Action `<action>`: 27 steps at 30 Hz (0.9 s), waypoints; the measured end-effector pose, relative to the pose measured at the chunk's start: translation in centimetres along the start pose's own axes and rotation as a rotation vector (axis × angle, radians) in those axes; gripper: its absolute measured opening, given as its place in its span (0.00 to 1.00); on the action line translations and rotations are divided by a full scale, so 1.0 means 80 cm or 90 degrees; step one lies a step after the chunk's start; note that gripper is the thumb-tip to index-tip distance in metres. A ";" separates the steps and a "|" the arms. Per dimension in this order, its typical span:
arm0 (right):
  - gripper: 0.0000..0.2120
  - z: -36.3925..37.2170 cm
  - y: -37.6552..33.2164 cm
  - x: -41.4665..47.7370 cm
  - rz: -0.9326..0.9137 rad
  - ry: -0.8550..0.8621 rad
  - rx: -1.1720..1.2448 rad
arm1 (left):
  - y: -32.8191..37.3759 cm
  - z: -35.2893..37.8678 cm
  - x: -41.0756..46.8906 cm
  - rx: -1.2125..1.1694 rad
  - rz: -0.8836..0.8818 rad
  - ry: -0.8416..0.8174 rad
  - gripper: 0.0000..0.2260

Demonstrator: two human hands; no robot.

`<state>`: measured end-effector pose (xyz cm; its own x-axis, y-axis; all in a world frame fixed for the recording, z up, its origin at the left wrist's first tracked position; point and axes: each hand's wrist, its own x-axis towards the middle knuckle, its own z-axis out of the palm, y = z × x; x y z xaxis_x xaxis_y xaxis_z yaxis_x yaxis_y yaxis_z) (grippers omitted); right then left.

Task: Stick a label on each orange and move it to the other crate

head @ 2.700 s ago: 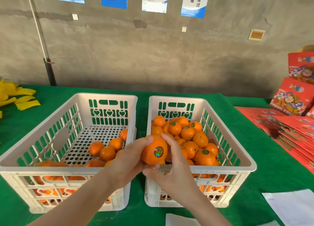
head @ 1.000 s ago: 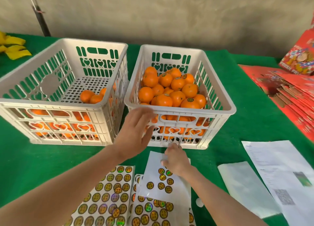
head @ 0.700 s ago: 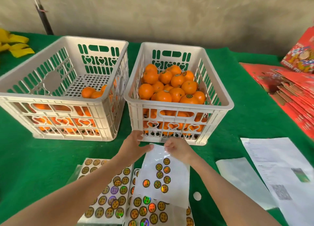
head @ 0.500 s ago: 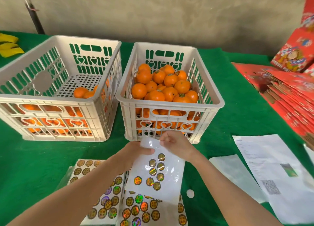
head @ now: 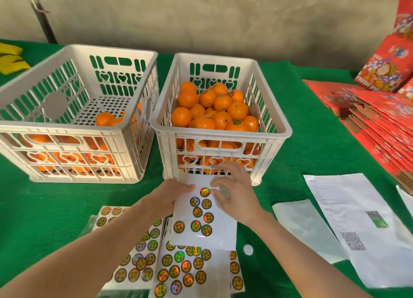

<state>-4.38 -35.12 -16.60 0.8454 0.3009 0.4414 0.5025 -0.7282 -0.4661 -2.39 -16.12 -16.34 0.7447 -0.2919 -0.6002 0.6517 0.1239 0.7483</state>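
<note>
Two hands work at a label sheet (head: 214,232) held over the green tabletop (head: 44,208), just in front of the right crate (head: 221,134). The left hand (head: 169,197) grips the sheet's left edge, thumb on top; its fingers underneath are hidden. The right hand (head: 237,197) is curled, thumb and forefinger pinching the topmost label (head: 204,192); whether the label has lifted is unclear. Oranges (head: 212,112) fill the right crate; a few lie in the left crate (head: 67,130). Both forearms are cut off below.
</note>
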 end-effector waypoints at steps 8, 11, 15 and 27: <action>0.08 0.020 -0.013 -0.008 0.053 0.049 -0.052 | 0.002 0.002 0.004 -0.034 0.008 -0.005 0.17; 0.06 0.022 -0.017 -0.005 0.065 0.049 0.013 | 0.004 -0.001 0.004 -0.024 0.006 -0.022 0.16; 0.04 0.022 -0.019 -0.001 0.096 -0.014 0.104 | 0.002 -0.005 0.005 -0.008 -0.011 -0.033 0.14; 0.10 0.010 -0.044 0.010 -0.003 -0.232 0.166 | 0.014 -0.005 0.007 0.055 -0.050 -0.001 0.13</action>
<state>-5.33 -31.83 -15.23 0.8278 0.5356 0.1670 0.4964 -0.5604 -0.6630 -1.18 -15.79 -15.93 0.6915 -0.2996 -0.6573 0.6931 0.0188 0.7206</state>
